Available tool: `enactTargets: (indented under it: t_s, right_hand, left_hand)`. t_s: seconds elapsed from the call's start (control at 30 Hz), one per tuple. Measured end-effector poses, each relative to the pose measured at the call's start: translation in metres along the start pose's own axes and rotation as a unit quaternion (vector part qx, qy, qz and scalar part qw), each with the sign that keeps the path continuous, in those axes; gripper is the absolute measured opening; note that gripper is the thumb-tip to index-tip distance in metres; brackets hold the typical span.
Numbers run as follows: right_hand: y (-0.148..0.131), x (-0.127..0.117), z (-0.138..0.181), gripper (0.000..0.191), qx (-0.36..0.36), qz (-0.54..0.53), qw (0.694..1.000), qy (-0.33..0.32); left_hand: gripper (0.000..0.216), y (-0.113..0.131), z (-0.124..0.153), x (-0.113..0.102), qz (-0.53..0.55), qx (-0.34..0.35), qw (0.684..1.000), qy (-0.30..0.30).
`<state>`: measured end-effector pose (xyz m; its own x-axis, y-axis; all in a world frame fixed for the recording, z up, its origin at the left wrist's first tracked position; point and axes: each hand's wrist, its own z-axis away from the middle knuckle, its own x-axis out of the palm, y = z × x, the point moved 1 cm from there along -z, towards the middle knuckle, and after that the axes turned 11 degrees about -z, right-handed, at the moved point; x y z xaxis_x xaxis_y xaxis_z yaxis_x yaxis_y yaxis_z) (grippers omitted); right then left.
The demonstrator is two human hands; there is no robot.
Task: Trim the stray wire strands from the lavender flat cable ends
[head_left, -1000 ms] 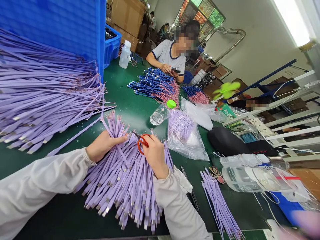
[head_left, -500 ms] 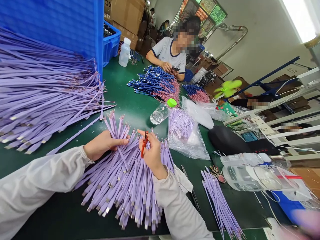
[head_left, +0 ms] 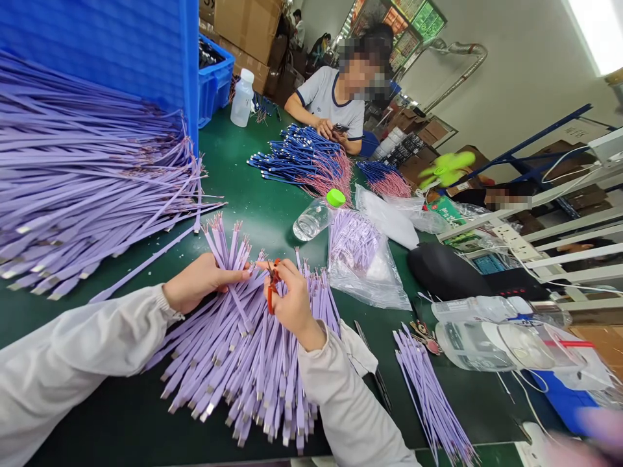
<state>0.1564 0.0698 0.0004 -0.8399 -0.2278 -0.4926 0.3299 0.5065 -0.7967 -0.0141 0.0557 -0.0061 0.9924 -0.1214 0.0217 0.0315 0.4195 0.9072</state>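
Observation:
My left hand is closed around several flat purple cables, their stripped wire ends pointing up and away from me. In my right hand is a small pair of scissors with orange handles, the fingers curled round it. Its blades are close to the fingertips of my left hand, partly hidden by my fingers. Below both hands a large fanned heap of purple cables lies on the dark mat, flat metal-tipped connectors toward me.
A big purple cable pile lies at left by a blue crate. Ahead are a green-capped bottle and a bagged cable bundle. Tweezers and another cable bundle lie right. Across the table a person holds a phone.
My right hand has shifted slightly left with the scissors, closer to my left hand. My left hand keeps its hold on the cables. The view has tilted a little.

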Motion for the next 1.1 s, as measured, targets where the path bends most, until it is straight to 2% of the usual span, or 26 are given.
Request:
enactTargets:
  t_s: [0.23, 0.37, 0.5, 0.8, 1.1]
  right_hand:
    - [0.0014, -0.0001, -0.0005, 0.025, -0.004, 0.001, 0.999, 0.046]
    - [0.0013, -0.0003, -0.0007, 0.035, -0.003, -0.008, 0.999, 0.037]
    - [0.0014, 0.0000, -0.0004, 0.035, -0.003, -0.008, 1.000, 0.030]
    - [0.0002, -0.0002, 0.0004, 0.022, -0.002, 0.004, 0.999, 0.039]
    - [-0.0014, 0.0013, -0.0033, 0.039, -0.014, 0.000, 0.999, 0.038]
  left_hand:
    - [0.041, 0.0025, 0.0018, 0.0001, 0.014, -0.016, 1.000, -0.009]
    - [0.045, 0.0041, 0.0037, 0.0001, 0.050, -0.032, 0.998, -0.030]
    - [0.041, 0.0028, 0.0024, 0.0003, 0.051, -0.037, 0.998, -0.010]
    - [0.039, 0.0002, 0.0004, 0.0013, 0.019, -0.031, 0.999, 0.006]
    - [0.040, 0.0014, 0.0019, 0.0052, -0.065, 0.009, 0.997, 0.033]
